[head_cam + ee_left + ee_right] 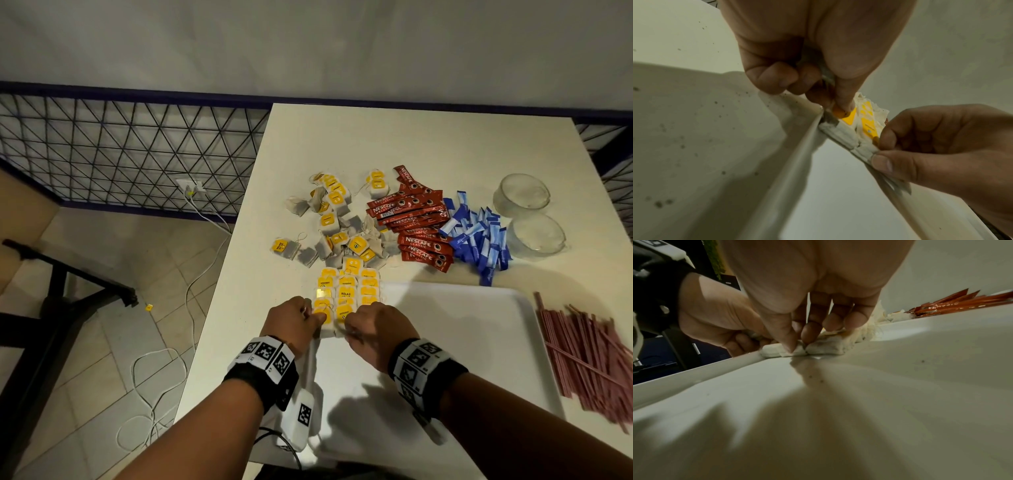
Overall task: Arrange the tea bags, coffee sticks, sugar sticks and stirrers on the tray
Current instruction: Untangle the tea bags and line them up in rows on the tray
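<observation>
A white tray (479,346) lies on the table in front of me. Tea bags with yellow tags (347,293) lie in neat rows at its far-left corner. At the near end of those rows my left hand (317,318) pinches a tea bag (842,134) at its yellow tag. Beside it my right hand (347,324) pinches the edge of the neighbouring tea bag (824,348) between thumb and forefinger. Beyond the tray lie loose tea bags (334,219), red coffee sticks (416,222) and blue sugar sticks (479,240). Pink stirrers (589,359) lie to the tray's right.
Two glass bowls (521,195) (537,236) stand at the table's far right. The table's left edge drops to a tiled floor with white cables (191,291). A wire-mesh fence (130,150) runs behind, and a dark chair frame (61,291) stands at left.
</observation>
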### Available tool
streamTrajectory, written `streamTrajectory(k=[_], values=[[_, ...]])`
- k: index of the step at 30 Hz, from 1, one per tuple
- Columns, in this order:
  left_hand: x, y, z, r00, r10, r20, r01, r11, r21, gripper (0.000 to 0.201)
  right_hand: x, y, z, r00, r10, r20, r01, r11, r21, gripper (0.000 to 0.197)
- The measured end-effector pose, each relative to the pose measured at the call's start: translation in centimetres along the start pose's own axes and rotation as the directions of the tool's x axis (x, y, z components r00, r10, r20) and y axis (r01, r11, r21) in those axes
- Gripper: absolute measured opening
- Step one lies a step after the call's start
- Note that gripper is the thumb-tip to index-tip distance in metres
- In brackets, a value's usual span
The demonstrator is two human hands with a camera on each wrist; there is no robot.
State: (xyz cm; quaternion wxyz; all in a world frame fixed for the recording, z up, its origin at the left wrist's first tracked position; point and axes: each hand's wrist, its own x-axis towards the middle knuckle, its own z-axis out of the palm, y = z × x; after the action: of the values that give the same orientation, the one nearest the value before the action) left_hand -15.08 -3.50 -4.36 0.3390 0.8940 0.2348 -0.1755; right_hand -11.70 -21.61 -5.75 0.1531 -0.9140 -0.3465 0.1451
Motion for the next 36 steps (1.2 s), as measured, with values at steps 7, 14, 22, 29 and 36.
streamTrajectory(k=[7,14,22,29,36], values=[[0.3,0.0,0.2,1.000,0.012,-0.009,-0.013,0.999,-0.046,0.032,0.1,-0.3,0.2,0.998,-0.001,-0.063,0.000,1.000,-0.017,0.012],[-0.9,0.2,-1.5,0.996,0.034,-0.087,-0.059,0.950,-0.307,0.052,0.0,-0.4,-2.1,0.994,0.092,-0.058,-0.076,0.971,0.227,0.026],[-2.6,5.2,-1.8,0.932,0.172,0.320,0.136,0.649,-0.748,0.075,0.8,-2.9,-7.3,0.969,0.246,-0.036,-0.171,0.765,0.621,0.020],[-3.4,7.1,-1.6,0.943,0.156,0.292,0.178,0.505,-0.845,0.066,-1.2,-1.0,-8.4,0.955,0.297,-0.024,-0.194,0.680,0.707,0.016],[-5.0,8.4,-1.5,0.941,0.276,0.197,0.073,0.401,-0.913,0.023,-2.4,0.2,-9.3,0.961,0.272,-0.051,-0.128,0.599,0.790,0.032]])
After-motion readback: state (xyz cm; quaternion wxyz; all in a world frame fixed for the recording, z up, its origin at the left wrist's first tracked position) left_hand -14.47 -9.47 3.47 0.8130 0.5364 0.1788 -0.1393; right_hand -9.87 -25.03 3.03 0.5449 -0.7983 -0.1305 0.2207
